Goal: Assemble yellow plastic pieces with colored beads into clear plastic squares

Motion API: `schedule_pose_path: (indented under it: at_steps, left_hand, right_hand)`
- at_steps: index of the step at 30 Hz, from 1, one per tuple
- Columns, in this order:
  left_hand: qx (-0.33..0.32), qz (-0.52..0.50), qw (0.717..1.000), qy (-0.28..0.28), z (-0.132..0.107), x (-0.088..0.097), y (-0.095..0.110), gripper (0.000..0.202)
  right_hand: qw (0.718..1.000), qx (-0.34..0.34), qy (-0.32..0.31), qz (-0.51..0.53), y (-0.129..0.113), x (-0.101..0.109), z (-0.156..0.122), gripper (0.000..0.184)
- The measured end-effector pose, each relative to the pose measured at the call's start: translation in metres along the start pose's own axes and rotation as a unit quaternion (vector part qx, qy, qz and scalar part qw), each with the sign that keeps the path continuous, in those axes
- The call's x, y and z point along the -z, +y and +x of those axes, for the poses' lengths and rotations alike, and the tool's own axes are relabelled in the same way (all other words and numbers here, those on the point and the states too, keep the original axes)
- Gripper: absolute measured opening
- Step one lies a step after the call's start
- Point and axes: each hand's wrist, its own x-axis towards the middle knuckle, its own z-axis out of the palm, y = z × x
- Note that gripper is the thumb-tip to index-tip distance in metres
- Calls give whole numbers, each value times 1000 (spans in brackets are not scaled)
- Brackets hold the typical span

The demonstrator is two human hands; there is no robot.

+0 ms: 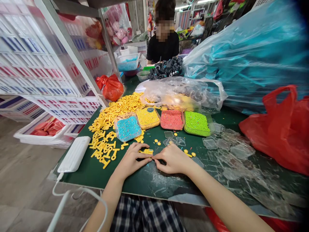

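Observation:
A small yellow plastic piece (147, 151) lies flat on the green tabletop between my hands. My left hand (132, 159) has its fingers bent around the piece, holding it from the left. At the piece's right end, my right hand (172, 160) is closed in a pinch, and whatever sits between the fingertips is too small to make out. Just beyond stand clear boxes of tiny beads: blue (128, 127), yellow (147, 117), red (172, 119) and green (197, 123). Small yellow discs (157, 142) and clear flat squares (177, 141) lie near my right hand.
Yellow plastic parts (106, 119) are heaped at left, beside a white power bank (74, 154). Clear plastic pieces (231, 145) and a red bag (280, 129) occupy the right. Behind the boxes lie a clear bag (183, 91) and black parts (166, 68); a person (163, 48) sits opposite.

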Motion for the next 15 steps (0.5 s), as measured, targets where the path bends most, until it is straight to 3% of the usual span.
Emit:
schedule_pose_path:
  at_steps: [10,15]
  left_hand:
    - [3,-26,1000,-16,1,-1,-2,22]
    - [19,-34,998,49,-1,3,-8,18]
  right_hand:
    - [1000,-1,-1,-1,-1,2,0,25]
    - [1000,-7,6,5,0,4,0,25]
